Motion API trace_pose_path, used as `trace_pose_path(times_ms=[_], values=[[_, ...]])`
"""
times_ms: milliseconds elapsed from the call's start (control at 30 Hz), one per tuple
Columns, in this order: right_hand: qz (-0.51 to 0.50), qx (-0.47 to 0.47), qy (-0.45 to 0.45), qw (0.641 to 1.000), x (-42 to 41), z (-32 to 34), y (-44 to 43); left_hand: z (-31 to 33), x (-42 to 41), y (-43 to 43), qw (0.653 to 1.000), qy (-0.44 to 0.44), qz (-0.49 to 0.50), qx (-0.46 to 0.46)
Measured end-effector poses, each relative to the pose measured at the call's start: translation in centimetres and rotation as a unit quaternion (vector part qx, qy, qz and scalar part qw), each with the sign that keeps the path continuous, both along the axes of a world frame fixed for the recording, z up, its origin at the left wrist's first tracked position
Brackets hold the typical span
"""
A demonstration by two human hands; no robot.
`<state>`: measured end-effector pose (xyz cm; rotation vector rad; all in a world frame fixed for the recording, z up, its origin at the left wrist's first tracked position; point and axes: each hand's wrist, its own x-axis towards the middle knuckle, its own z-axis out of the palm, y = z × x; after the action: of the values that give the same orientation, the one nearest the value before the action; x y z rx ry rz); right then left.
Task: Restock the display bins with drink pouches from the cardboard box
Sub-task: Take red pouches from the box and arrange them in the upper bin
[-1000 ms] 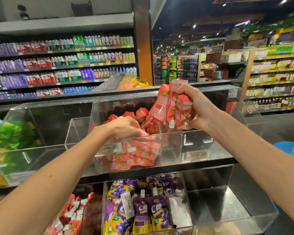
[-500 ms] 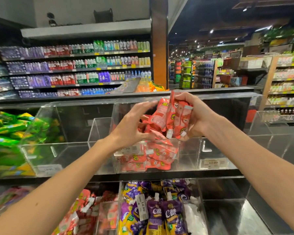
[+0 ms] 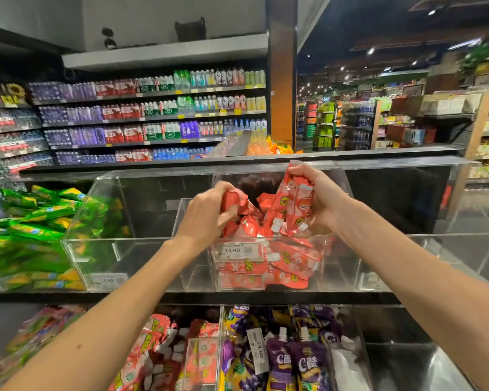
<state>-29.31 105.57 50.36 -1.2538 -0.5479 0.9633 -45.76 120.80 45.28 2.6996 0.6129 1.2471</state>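
Note:
A clear acrylic bin point(image 3: 333, 266) in the middle of the upper row holds a heap of red drink pouches point(image 3: 291, 266). Above it, my right hand point(image 3: 325, 201) grips a bunch of red pouches point(image 3: 294, 201) with their white caps pointing down. My left hand point(image 3: 206, 218) is curled round one red pouch point(image 3: 233, 200) at the bin's left side. A price tag reading 14.90 point(image 3: 233, 251) sits on the bin's front. The cardboard box is out of view.
An acrylic bin point(image 3: 102, 263) to the left stands beside green pouches point(image 3: 26, 230). Lower bins hold purple pouches point(image 3: 294, 359) and red-white pouches point(image 3: 164, 354). The bin at right point(image 3: 435, 258) shows no pouches. Bottle shelves point(image 3: 153, 117) fill the background.
My left hand has risen from the pile and closed on a red pouch from the bunch. My right hand has shifted right with the rest of the bunch.

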Motion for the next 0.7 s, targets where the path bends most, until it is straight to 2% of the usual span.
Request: trace_pose_path(times_ms=[133, 200, 300, 467, 533, 633, 667, 700], values=[[0.014, -0.004, 0.010, 1.000, 0.8, -0.2, 0.4, 0.6, 2.0, 1.7, 0.999, 0.016, 0.035, -0.024], [0.011, -0.011, 0.001, 1.000, 1.0, -0.2, 0.8, 0.6, 3.4, 2.6, 0.997, 0.052, 0.061, -0.022], [0.006, -0.012, -0.004, 1.000, 1.2, -0.1, 1.1, 0.6, 5.3, 3.6, 0.979, 0.137, 0.145, 0.050], [0.016, -0.033, 0.024, 0.999, 2.0, -0.1, 1.4, 0.4, 6.9, 4.4, 0.959, 0.132, 0.225, 0.112], [0.013, -0.035, 0.022, 0.999, 2.4, -0.1, 1.5, 0.1, 6.9, 4.9, 0.951, 0.166, 0.228, 0.128], [0.007, -0.023, 0.015, 1.000, 2.6, 0.0, 1.5, -0.1, 7.2, 5.0, 0.920, 0.280, 0.215, 0.169], [0.004, -0.018, 0.008, 1.000, 2.7, 0.0, 1.6, 0.3, 7.2, 4.8, 0.927, 0.282, 0.202, 0.143], [0.004, -0.012, -0.002, 1.000, 2.7, 0.1, 1.7, 1.0, 7.0, 4.5, 0.950, 0.246, 0.168, 0.089]])
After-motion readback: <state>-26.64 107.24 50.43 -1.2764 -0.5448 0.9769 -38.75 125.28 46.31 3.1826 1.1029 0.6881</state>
